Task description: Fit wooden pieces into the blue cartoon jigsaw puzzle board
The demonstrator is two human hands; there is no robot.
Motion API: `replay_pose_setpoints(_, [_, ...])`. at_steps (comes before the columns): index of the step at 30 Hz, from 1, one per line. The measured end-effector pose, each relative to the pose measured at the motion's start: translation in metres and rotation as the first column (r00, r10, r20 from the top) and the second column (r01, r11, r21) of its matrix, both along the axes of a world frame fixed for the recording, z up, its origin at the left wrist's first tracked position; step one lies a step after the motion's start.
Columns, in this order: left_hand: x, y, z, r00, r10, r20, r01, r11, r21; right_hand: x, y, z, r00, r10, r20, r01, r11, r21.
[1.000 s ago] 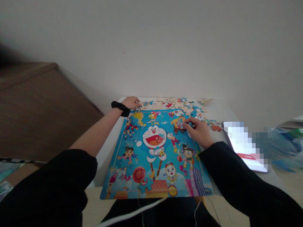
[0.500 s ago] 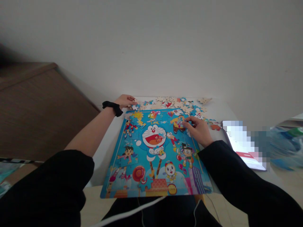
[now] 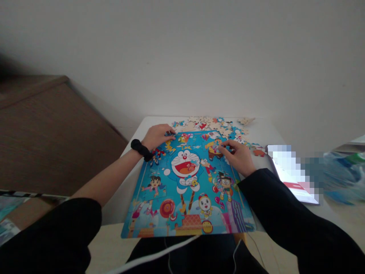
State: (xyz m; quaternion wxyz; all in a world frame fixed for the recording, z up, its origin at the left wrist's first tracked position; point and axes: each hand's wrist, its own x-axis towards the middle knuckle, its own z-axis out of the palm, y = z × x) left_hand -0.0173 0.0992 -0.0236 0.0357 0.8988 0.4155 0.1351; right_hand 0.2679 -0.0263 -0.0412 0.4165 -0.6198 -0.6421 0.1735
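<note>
A blue cartoon jigsaw puzzle (image 3: 159,171) lies flat on the table, a large blue-and-white cat figure in its middle. My right hand (image 3: 239,156) is over its upper right part, thumb and finger pinched on a small puzzle piece at the yellow-clad figure (image 3: 212,147). My left hand (image 3: 156,136) is above the upper left corner, its fingers curled and closed near the top edge. What those fingers hold, if anything, is hidden. One blue puzzle piece (image 3: 179,220) sits askew on the lower part of the picture.
Loose puzzle pieces (image 3: 211,123), many with bare wood side up, are spread behind the board on the white table (image 3: 125,180). A lit tablet or phone (image 3: 293,179) stands at the right. A brown wooden cabinet (image 3: 57,140) is at left; a white cable (image 3: 162,254) crosses in front.
My left hand has moved from the loose pieces at the back left towards me and right, onto the puzzle's upper left corner. My right hand has stayed nearly in place.
</note>
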Motion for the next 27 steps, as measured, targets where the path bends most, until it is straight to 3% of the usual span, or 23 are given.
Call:
replay_pose_setpoints(4, [-0.014,-0.008,0.000,0.991,-0.122,0.059,0.126,0.988,-0.085,0.000,0.000,-0.001,1.000,-0.003,0.014,0.003,1.000,0.019])
replay_pose_setpoints(8, [-0.026,-0.012,0.003,0.993,-0.012,0.117,0.017,0.999,-0.044,0.000,0.000,-0.002,1.000,-0.010,0.019,0.010,1.000,0.015])
replay_pose_setpoints(11, [-0.029,-0.008,0.003,0.997,0.054,0.059,-0.051,0.997,-0.050,0.000,0.000,-0.002,1.000,-0.010,0.020,0.010,1.000,-0.003])
replay_pose_setpoints(16, [-0.017,0.000,-0.003,0.999,0.003,-0.048,-0.008,0.995,-0.101,0.000,0.000,-0.001,1.000,-0.004,0.016,0.005,1.000,-0.007])
replay_pose_setpoints(21, [-0.006,0.002,-0.003,0.996,-0.041,-0.082,0.037,0.998,-0.051,0.001,0.001,-0.002,1.000,-0.017,0.017,0.017,1.000,-0.009])
replay_pose_setpoints(27, [-0.007,0.001,0.000,0.987,0.020,-0.159,-0.022,1.000,-0.015,0.004,0.003,-0.003,0.994,-0.105,0.022,0.105,0.994,0.017])
